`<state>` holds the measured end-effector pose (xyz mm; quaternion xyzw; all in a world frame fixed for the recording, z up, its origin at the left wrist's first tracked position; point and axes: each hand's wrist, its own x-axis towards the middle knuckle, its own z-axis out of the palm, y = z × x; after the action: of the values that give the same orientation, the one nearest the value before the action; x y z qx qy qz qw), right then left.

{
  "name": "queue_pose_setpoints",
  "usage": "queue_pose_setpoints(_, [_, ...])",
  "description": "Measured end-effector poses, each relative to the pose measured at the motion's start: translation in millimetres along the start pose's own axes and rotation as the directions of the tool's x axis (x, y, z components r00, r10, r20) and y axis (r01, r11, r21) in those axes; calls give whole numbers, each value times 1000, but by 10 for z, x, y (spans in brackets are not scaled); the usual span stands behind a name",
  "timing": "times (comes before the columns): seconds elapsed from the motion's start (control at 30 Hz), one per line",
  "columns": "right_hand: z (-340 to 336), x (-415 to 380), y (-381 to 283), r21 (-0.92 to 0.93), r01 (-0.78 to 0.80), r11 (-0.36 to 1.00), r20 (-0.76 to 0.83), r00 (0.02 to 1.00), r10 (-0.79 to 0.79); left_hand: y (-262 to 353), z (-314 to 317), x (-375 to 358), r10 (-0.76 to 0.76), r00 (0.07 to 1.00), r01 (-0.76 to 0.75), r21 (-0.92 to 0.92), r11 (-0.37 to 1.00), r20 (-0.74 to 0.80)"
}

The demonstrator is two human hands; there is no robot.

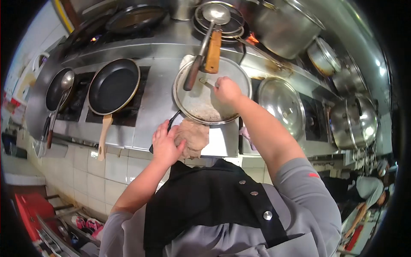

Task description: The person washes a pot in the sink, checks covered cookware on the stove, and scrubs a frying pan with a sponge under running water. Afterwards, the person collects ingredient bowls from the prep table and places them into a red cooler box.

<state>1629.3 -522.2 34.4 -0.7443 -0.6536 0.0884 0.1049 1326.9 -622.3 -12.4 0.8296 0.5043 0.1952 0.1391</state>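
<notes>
My right hand (pixel 227 89) is closed round a small handle on the wide round metal lid (pixel 214 105), which has brownish marks near its front edge. Below the lid, my left hand (pixel 167 143) rests with spread fingers beside a crumpled brown cloth (pixel 192 138), its thumb on the cloth. A dark handle passes behind my left hand. Over the back of the lid reach a ladle's dark handle (pixel 193 73) and a wooden handle (pixel 213 52).
A black frying pan (pixel 114 87) and a smaller pan (pixel 57 94) sit left. A domed lid (pixel 281 107) and steel pot (pixel 353 122) stand right. Flames (pixel 252 38) show beside the large pot (pixel 284 28). Another person (pixel 369 190) is at far right.
</notes>
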Motion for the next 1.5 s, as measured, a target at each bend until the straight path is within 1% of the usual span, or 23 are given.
queue_pose_setpoints(0.07, [-99,-135,39,-64,24,998,10,1000,-23,44,32,64,4,1000,-4,-19,1000,-4])
queue_pose_setpoints(0.13, [-211,-259,151,-102,2,995,19,1000,0,40,136,121,23,999,-22,21,1000,-40])
queue_pose_setpoints(0.17, [-226,-347,219,-100,-20,995,39,999,24,38,179,159,31,999,-30,25,999,-40])
queue_pose_setpoints(0.23, [-275,-641,374,-79,15,997,-76,997,-21,109,212,253,-16,999,17,27,999,-32])
queue_pose_setpoints(0.33, [-600,-1276,476,-7,-18,1000,-88,996,18,121,245,333,43,996,-37,73,997,-80])
queue_pose_setpoints(0.43, [-938,-2039,685,114,-102,988,-121,986,116,284,148,354,220,969,-212,73,974,-116])
queue_pose_setpoints(0.5, [-1089,-2651,1002,157,-182,971,-217,952,214,354,172,313,325,930,-320,55,946,-172])
queue_pose_setpoints(0.53, [-1181,-3196,1230,181,-268,946,-284,907,311,550,221,321,393,910,-393,25,919,-132])
queue_pose_setpoints(0.57, [-1208,-3505,1377,158,-337,928,-317,873,371,528,192,244,401,910,-401,21,916,-106])
queue_pose_setpoints(0.63, [-1237,-4175,1574,208,-477,854,-366,772,520,376,407,239,470,876,-458,120,881,-104])
queue_pose_setpoints(0.73, [-1007,-5148,1822,243,-703,669,-401,555,729,682,504,146,509,859,-482,252,839,-54])
queue_pose_setpoints(0.77, [-851,-5467,1912,256,-764,592,-404,472,784,788,534,151,575,816,-530,310,789,-66])
queue_pose_setpoints(0.87, [-477,-6302,2082,326,-871,368,-372,240,897,1305,505,196,742,670,-729,199,655,15])
queue_pose_setpoints(0.9, [-345,-6547,2151,356,-891,281,-343,155,926,1521,496,174,757,651,-744,241,623,52])
queue_pose_setpoints(0.93, [-199,-6794,2246,379,-905,196,-320,71,945,1701,562,176,781,622,-777,174,606,56])
queue_pose_setpoints(1.0, [105,-7262,2451,423,-905,54,-327,-96,940,2042,735,164,821,568,-823,35,567,60])
queue_pose_setpoints(1.07, [319,-7665,2646,444,-894,-66,-328,-231,916,2520,774,62,829,550,-833,-14,554,103])
queue_pose_setpoints(1.13, [479,-8085,2883,467,-870,-161,-312,-332,890,2922,833,-27,833,536,-834,-67,548,138])
queue_pose_setpoints(1.17, [550,-8285,2998,473,-857,-205,-304,-377,875,3084,845,-87,819,547,-820,-83,566,174])
queue_pose_setpoints(1.3, [616,-8941,3451,452,-814,-365,-253,-509,823,3539,912,-325,755,594,-760,-114,640,279])
queue_pose_setpoints(1.37, [723,-9280,3712,455,-780,-430,-219,-567,794,3571,969,-368,740,601,-755,-88,649,302])
queue_pose_setpoints(1.47, [782,-9701,4032,478,-678,-559,-93,-672,735,3551,1032,-393,700,625,-732,-54,679,345])
queue_pose_setpoints(1.5, [759,-9809,4096,412,-711,-571,-94,-656,749,3600,1025,-425,682,638,-719,-40,694,359])
